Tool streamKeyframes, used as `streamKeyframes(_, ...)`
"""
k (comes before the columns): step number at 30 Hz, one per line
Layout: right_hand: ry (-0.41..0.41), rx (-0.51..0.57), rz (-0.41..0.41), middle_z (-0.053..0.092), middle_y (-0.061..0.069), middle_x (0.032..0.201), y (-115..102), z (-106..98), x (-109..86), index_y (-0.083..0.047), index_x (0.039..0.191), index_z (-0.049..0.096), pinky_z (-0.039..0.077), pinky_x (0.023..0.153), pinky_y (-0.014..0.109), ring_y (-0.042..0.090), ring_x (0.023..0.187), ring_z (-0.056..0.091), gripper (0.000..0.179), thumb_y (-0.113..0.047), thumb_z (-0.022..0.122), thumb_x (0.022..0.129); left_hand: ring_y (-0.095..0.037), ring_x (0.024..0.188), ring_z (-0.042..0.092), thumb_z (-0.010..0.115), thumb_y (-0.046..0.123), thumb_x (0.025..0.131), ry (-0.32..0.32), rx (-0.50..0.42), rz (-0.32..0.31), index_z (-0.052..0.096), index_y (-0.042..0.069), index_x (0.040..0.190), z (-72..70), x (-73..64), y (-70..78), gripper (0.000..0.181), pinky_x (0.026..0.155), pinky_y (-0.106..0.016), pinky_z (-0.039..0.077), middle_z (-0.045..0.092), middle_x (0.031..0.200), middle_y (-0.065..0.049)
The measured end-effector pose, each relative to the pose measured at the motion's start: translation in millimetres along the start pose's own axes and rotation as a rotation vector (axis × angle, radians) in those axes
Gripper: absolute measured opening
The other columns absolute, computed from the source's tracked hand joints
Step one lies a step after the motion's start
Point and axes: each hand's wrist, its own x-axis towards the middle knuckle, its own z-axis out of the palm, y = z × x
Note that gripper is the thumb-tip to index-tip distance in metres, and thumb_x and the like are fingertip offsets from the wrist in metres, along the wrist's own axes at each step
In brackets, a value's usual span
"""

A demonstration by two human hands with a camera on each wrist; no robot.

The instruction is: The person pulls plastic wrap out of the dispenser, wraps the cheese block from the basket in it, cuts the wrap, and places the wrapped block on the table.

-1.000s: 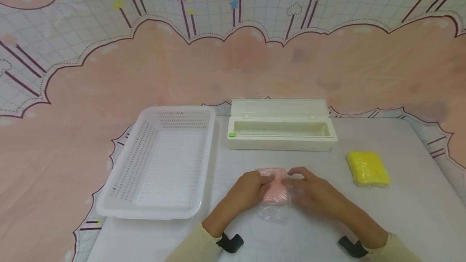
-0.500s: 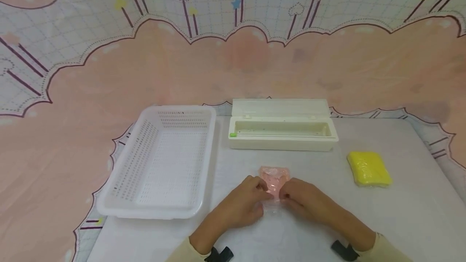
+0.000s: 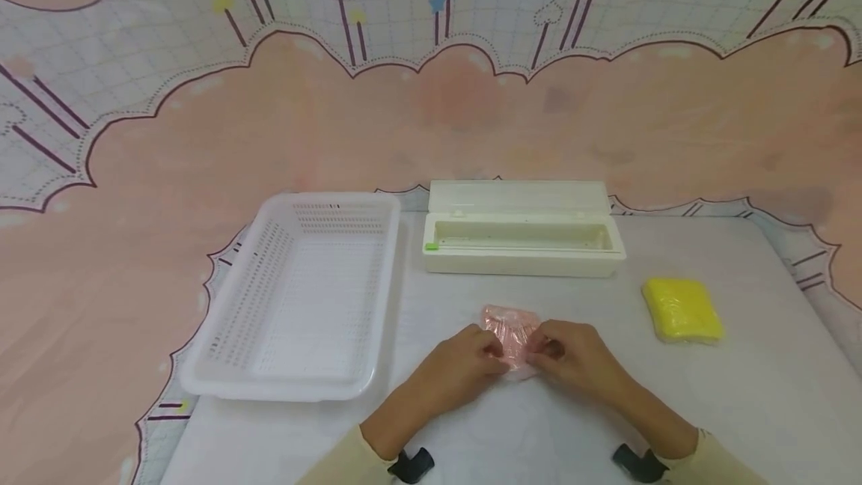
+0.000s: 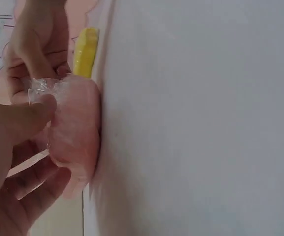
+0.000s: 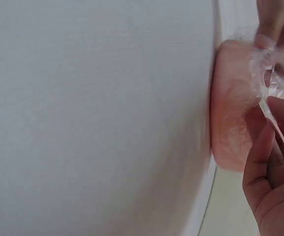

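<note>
A soft-looking pink block (image 3: 509, 320) in clear plastic film lies on the white cloth between the two hands. The left hand (image 3: 454, 365) pinches the film at the block's left side. In the left wrist view its thumb lies on the gathered film (image 4: 41, 87) and its other fingers curl below. From the other side, the right hand (image 3: 582, 358) pinches an edge of film between thumb and fingers. The right wrist view shows that film stretched thin above the pink block (image 5: 230, 108). Both hands partly cover the block's near end.
A white perforated basket (image 3: 387, 283) stands at the left. Behind the hands is a long off-white box (image 3: 525, 264), lid up, with a green slider (image 3: 432, 246) on its front edge. A yellow film-wrapped block (image 3: 682, 310) lies at the right.
The loose film that lay spread at the block's near end is now gathered up against it. Both hands moved toward the near end; the right fingers, spread earlier, now pinch the film.
</note>
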Motion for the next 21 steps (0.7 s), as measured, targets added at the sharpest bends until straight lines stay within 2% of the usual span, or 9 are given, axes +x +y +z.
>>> streamKeyframes(3, -0.016, -0.046, -0.070, 0.070, -0.010, 0.093, -1, 1, 1.4, -0.020, 0.094, 0.069, 0.057, 0.073, 0.022, 0.001, 0.082, 0.063, 0.025, -0.002, 0.082, 0.082, -0.005, 0.088, 0.055, 0.073, 0.024, 0.095, -0.024, -0.203, -0.069, 0.082, 0.020, 0.095, -0.9, 5.0, 0.4, 0.010, 0.079, -0.015, 0.045, 0.065, 0.093, 0.008)
streamKeyframes(6, -0.014, -0.125, -0.208, 0.068, -0.009, 0.096, -1, 4, 2.6, -0.018, 0.094, 0.073, 0.058, 0.075, 0.023, 0.004, 0.085, 0.064, 0.027, 0.002, 0.083, 0.079, 0.001, 0.076, 0.052, 0.076, 0.017, 0.091, -0.018, -0.413, -0.217, 0.078, 0.016, 0.091, -1.1, 12.7, 3.3, 0.002, 0.069, -0.012, 0.042, 0.065, 0.082, 0.009)
streamKeyframes(8, -0.013, -0.191, -0.297, 0.067, -0.006, 0.099, -1, 5, 2.6, -0.015, 0.093, 0.076, 0.058, 0.076, 0.022, 0.006, 0.087, 0.065, 0.025, 0.003, 0.083, 0.078, 0.003, 0.069, 0.050, 0.080, 0.013, 0.086, 0.007, -0.493, -0.314, 0.075, 0.017, 0.085, -0.8, 17.9, 5.2, 0.007, 0.064, -0.011, 0.041, 0.065, 0.075, 0.010)
streamKeyframes(10, -0.020, -0.257, -0.352, 0.067, -0.004, 0.104, -2, 6, 1.0, -0.013, 0.093, 0.079, 0.058, 0.078, 0.022, 0.008, 0.090, 0.064, 0.020, 0.001, 0.082, 0.079, 0.004, 0.066, 0.050, 0.084, 0.011, 0.082, 0.037, -0.514, -0.373, 0.072, 0.016, 0.081, -0.6, 20.4, 6.4, 0.012, 0.060, -0.011, 0.042, 0.063, 0.072, 0.009)
streamKeyframes(12, -0.031, -0.366, -0.382, 0.066, -0.002, 0.113, -3, 6, -1.7, -0.015, 0.095, 0.081, 0.057, 0.082, 0.027, 0.012, 0.099, 0.062, 0.016, -0.007, 0.081, 0.081, 0.003, 0.069, 0.052, 0.085, 0.015, 0.083, 0.028, -0.452, -0.355, 0.075, 0.017, 0.080, -1.2, 18.5, 6.8, 0.010, 0.062, -0.011, 0.042, 0.063, 0.075, 0.009)
streamKeyframes(14, -0.049, -0.473, -0.386, 0.062, -0.002, 0.131, -4, 4, -5.6, -0.021, 0.097, 0.082, 0.056, 0.089, 0.035, 0.019, 0.116, 0.057, 0.018, -0.019, 0.083, 0.080, 0.000, 0.076, 0.055, 0.084, 0.023, 0.085, -0.005, -0.333, -0.260, 0.080, 0.017, 0.084, -2.9, 13.0, 6.6, 0.007, 0.068, -0.012, 0.045, 0.064, 0.084, 0.008)
streamKeyframes(17, -0.083, -0.580, -0.370, 0.043, -0.001, 0.159, -5, -1, -9.0, -0.031, 0.101, 0.082, 0.053, 0.098, 0.051, 0.034, 0.144, 0.039, 0.022, -0.033, 0.085, 0.080, -0.008, 0.095, 0.057, 0.083, 0.036, 0.085, -0.052, -0.120, -0.089, 0.082, 0.021, 0.099, -7.1, 2.0, 5.3, 0.021, 0.081, -0.016, 0.049, 0.064, 0.105, 0.005)
streamKeyframes(19, -0.105, -0.574, -0.347, 0.033, 0.003, 0.166, -4, -4, -9.3, -0.031, 0.104, 0.081, 0.050, 0.102, 0.056, 0.040, 0.151, 0.031, 0.023, -0.036, 0.085, 0.081, -0.015, 0.112, 0.055, 0.083, 0.041, 0.085, -0.047, -0.021, -0.023, 0.082, 0.024, 0.103, -10.0, -2.2, 4.5, 0.025, 0.092, -0.025, 0.052, 0.061, 0.124, 0.000)
streamKeyframes(21, -0.127, -0.550, -0.356, 0.038, 0.007, 0.164, -4, -5, -7.2, -0.028, 0.106, 0.081, 0.050, 0.104, 0.055, 0.040, 0.150, 0.035, 0.022, -0.032, 0.083, 0.084, -0.023, 0.130, 0.050, 0.082, 0.042, 0.085, -0.036, 0.024, -0.023, 0.082, 0.029, 0.104, -11.7, -4.1, 3.1, 0.023, 0.100, -0.033, 0.052, 0.054, 0.143, -0.003)
